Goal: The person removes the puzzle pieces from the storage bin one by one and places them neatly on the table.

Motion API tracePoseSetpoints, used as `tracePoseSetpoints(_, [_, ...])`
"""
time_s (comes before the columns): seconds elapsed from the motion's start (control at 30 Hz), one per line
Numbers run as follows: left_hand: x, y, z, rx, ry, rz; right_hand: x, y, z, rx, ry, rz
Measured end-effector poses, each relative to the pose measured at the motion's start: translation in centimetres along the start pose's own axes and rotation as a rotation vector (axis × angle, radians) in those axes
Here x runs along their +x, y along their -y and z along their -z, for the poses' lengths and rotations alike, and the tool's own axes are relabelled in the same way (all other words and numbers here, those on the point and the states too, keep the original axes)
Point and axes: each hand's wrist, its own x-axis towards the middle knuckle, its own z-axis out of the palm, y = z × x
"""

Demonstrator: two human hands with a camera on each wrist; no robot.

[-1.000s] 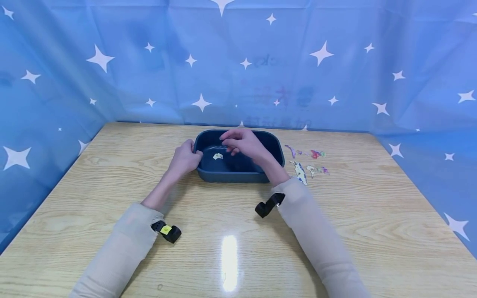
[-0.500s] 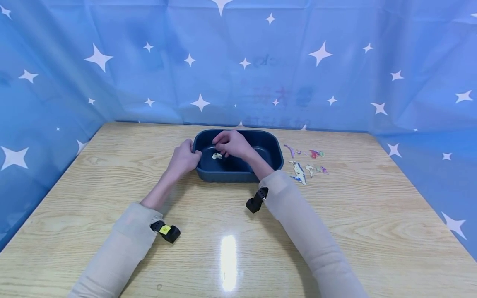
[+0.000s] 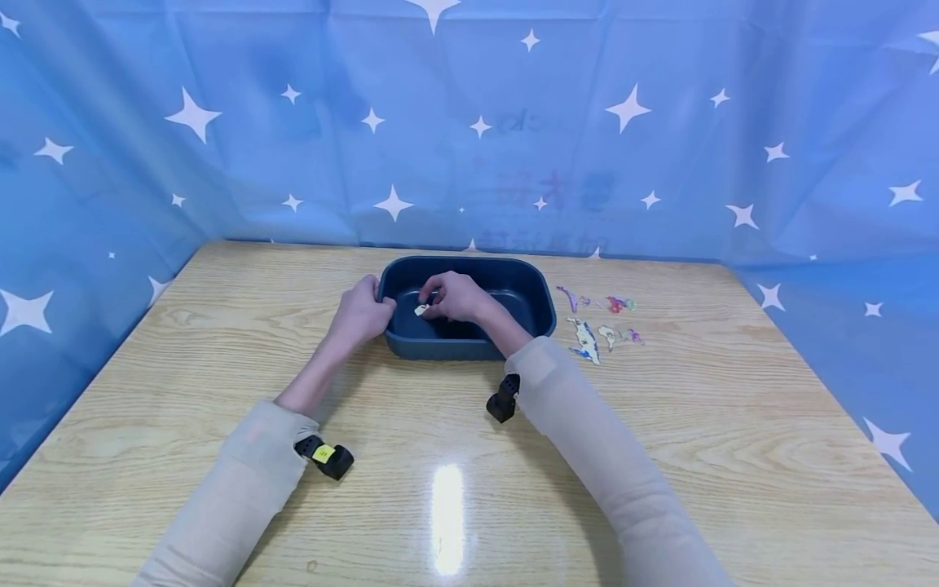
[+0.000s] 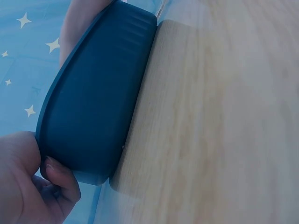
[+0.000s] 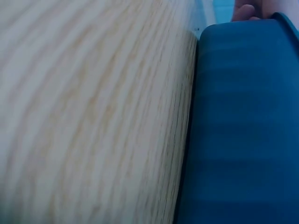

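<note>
A dark blue rectangular bin (image 3: 460, 349) stands near the table's far edge. My left hand (image 3: 363, 311) grips its left end, with the thumb over the rim and curled fingers outside, as the left wrist view also shows. My right hand (image 3: 460, 297) reaches down into the bin, and its thumb and index finger pinch a small pale flat cutout (image 3: 421, 310) near the left end of the floor. The fingers partly hide this piece. In the right wrist view the bin's side wall (image 5: 243, 121) blocks sight of the right hand.
Right of the bin lie several flat colourful cutouts: a larger white-and-blue one (image 3: 584, 340), a pale one (image 3: 607, 336), a purple strip (image 3: 569, 298) and a red one (image 3: 615, 305). A blue star-patterned curtain (image 3: 469, 122) hangs behind the wooden table (image 3: 367, 489).
My right hand has moved left and down inside the bin, its fingertips coming onto the pale cutout. My left hand keeps its grip on the bin's left end.
</note>
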Motion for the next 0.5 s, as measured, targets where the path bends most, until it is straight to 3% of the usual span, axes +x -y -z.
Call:
tracePoseSetpoints(0.27, [0.02, 0.06, 0.01, -0.003, -0.004, -0.004, 0.0, 0.03, -0.04, -0.016, 0.002, 0.023])
tracePoseSetpoints(0.5, [-0.05, 0.12, 0.02, 0.002, -0.003, -0.012, -0.18, 0.21, 0.01, 0.042, 0.028, 0.084])
